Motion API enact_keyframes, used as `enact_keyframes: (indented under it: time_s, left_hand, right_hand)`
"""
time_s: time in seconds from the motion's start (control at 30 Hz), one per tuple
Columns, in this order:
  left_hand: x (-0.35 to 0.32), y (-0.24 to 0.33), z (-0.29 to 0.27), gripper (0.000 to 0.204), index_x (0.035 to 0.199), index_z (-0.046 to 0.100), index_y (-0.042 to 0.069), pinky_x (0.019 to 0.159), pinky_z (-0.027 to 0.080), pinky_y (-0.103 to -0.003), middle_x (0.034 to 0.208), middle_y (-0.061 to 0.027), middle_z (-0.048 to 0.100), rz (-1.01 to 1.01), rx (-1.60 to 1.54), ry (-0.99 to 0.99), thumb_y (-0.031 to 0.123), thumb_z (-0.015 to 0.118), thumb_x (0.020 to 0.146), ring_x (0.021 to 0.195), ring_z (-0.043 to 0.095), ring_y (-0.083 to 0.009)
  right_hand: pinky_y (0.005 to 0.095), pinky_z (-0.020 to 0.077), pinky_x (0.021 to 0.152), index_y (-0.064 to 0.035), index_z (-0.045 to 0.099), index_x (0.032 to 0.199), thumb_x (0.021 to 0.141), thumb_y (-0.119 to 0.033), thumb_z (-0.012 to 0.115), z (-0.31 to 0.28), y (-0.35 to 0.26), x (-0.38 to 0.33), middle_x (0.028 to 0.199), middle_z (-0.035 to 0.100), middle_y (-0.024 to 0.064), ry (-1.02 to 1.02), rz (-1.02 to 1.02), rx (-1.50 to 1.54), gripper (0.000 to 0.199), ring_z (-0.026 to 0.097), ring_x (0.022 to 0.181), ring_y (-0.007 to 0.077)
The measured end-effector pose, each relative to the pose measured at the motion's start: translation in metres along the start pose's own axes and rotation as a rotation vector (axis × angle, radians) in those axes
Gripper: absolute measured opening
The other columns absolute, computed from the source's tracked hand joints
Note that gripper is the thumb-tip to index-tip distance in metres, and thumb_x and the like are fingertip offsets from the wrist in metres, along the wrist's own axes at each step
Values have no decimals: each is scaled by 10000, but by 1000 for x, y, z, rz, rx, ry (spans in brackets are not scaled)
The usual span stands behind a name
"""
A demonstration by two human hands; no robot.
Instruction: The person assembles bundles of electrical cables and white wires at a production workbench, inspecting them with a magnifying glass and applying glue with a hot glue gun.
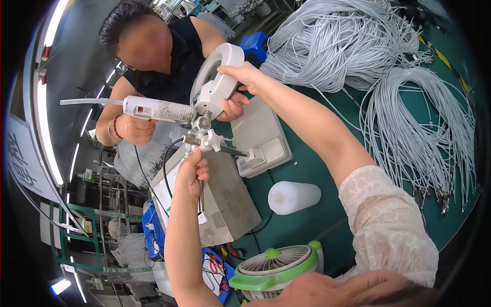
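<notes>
My left hand (192, 173) is wrapped round a thin metal rod (201, 197) just below a clamp joint with white star knobs (211, 140). With my right hand (244, 77) I grip the upper rim of a white ring-shaped magnifier lamp (228, 57), thumb on its face. A co-worker's hand (233, 106) supports the lamp's lower edge. The co-worker's other hand (135, 130) holds a white glue gun (159, 109), a clear stick out of its back and its front end close to the lamp's joint. A bar runs from the joint to a white stand base (263, 143).
A beige box (225, 194) stands beneath my left hand. On the green table (327, 153) are a white plastic bottle (295, 197), a green and white fan (273, 261) and large bundles of grey cables (342, 41). A black cord (166, 163) hangs beside my left hand.
</notes>
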State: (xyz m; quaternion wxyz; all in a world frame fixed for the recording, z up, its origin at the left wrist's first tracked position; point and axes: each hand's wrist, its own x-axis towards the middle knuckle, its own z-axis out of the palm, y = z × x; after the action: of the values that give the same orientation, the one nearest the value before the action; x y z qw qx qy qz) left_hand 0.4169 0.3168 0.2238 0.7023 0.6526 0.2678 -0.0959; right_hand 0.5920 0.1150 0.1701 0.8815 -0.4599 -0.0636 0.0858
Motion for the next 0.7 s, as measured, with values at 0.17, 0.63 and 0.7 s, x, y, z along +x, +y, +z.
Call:
enact_keyframes:
  time_s: [0.17, 0.63, 0.7]
  left_hand:
    - [0, 2, -3, 182, 785, 434, 142, 366, 215, -168, 574, 33, 385, -2, -6, -36, 270, 547, 848, 433, 287, -39]
    - [-4, 2, -2, 202, 763, 432, 142, 381, 213, -171, 587, 28, 386, -16, -15, -65, 284, 549, 846, 445, 273, -44]
    - [-5, 3, -1, 200, 767, 431, 142, 383, 215, -171, 587, 29, 383, -14, -12, -56, 284, 546, 848, 448, 275, -43]
  right_hand:
    - [392, 348, 833, -47, 467, 1158, 706, -389, 651, -11, 10, 3, 1056, 531, 116, -146, -63, 85, 597, 467, 1010, 252]
    - [344, 281, 955, -92, 243, 1341, 884, -344, 425, -45, 43, -15, 1282, 388, 75, -582, -122, 355, 552, 348, 1197, 186]
    - [342, 272, 965, -89, 213, 1350, 884, -348, 424, -47, 48, -17, 1310, 355, 77, -628, -152, 388, 574, 318, 1221, 184]
